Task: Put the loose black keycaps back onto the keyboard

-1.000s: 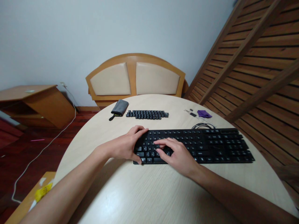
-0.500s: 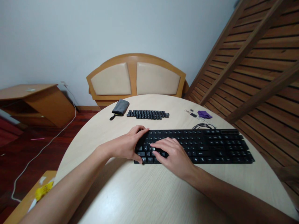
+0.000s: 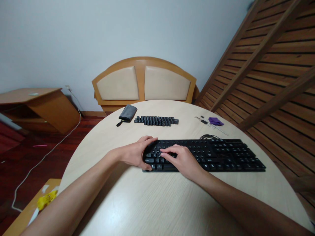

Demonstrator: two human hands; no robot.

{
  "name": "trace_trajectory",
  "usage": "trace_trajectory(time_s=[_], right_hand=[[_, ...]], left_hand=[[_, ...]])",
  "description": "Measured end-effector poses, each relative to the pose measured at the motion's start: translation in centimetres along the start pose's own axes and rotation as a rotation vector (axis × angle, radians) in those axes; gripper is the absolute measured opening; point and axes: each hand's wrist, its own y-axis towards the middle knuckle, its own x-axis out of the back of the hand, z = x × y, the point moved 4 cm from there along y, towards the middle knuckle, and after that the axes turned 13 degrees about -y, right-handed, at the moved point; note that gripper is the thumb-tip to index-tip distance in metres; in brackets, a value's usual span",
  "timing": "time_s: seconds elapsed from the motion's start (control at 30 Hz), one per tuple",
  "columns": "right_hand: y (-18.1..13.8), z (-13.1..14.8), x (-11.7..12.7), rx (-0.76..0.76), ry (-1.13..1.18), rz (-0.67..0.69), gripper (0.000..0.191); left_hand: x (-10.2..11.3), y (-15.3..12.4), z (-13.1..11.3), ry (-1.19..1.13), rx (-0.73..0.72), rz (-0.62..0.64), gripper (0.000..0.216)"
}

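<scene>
A black computer keyboard (image 3: pixel 221 157) lies on the round table; many of its upper-left keys show only small bare posts, while keycaps sit along its lower-left edge. My left hand (image 3: pixel 135 150) grips the keyboard's left end, fingers at the back edge and thumb at the front corner. Over the left part of the keys, my right hand (image 3: pixel 182 159) has thumb and index finger pinched around a small black keycap, mostly hidden by the fingertips. Behind the keyboard, loose black keycaps (image 3: pixel 157 121) stand in rows on the table.
A grey pouch (image 3: pixel 128 113) with a black loop lies at the table's back left. Towards the back right are a purple cloth (image 3: pixel 216 121), a thin wire tool (image 3: pixel 211 124) and the coiled keyboard cable (image 3: pixel 209 136). A wooden slatted panel (image 3: pixel 270 65) leans on the right.
My right hand's fingertips have drawn together and moved slightly up from the keys. The keyboard has shifted and tilted a little, its back right corner moving left. My left hand keeps its grip.
</scene>
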Motion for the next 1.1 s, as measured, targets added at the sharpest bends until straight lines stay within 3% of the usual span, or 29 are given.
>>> trace_trajectory(time_s=[0.23, 0.4, 0.67, 1.1], right_hand=[[0.4, 0.2, -0.1, 0.048, 0.037, 0.011, 0.014], [0.2, 0.7, -0.3, 0.094, -0.124, 0.02, 0.008], [-0.3, 1.3, -0.3, 0.253, -0.272, 0.0, 0.014], [-0.2, 1.0, -0.4, 0.21, -0.224, -0.017, 0.012]], left_hand=[[0.0, 0.2, 0.2, 0.013, 0.018, 0.025, 0.116], [0.0, 0.2, 0.1, 0.018, 0.01, 0.022, 0.115], [-0.1, 0.1, 0.5, -0.003, 0.018, 0.01, 0.114], [0.0, 0.1, 0.6, 0.003, 0.013, 0.021, 0.114]])
